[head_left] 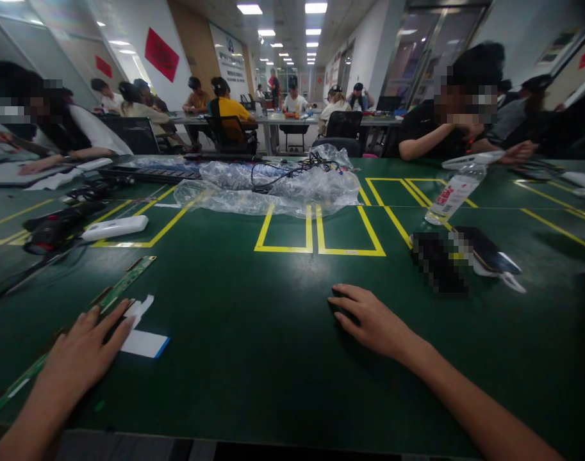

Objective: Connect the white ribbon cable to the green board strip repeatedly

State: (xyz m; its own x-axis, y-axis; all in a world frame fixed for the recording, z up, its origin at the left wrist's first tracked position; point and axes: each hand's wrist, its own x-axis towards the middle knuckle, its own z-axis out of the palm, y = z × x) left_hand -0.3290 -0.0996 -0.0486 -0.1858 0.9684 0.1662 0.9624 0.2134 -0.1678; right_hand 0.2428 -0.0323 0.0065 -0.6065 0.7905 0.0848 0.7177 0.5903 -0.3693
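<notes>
My left hand (88, 342) lies over a long, narrow green circuit board (129, 280) at the left of the table, its fingers spread. Beside its thumb and forefinger a white flat ribbon cable (145, 344) with a blue end rests on the table; part of the cable is hidden under the fingers. My right hand (369, 318) is over the green table top (254, 346), right of the middle, with fingers apart and nothing in them. Both hands are open. The board's middle is covered by my left hand.
Across the back lie crumpled clear plastic wrap (277, 186) and black cables (296, 168). A water bottle (455, 192) and a dark phone (488, 250) are at the right. A white device (115, 227) sits at the left among black gear (56, 224). Several people sit around tables.
</notes>
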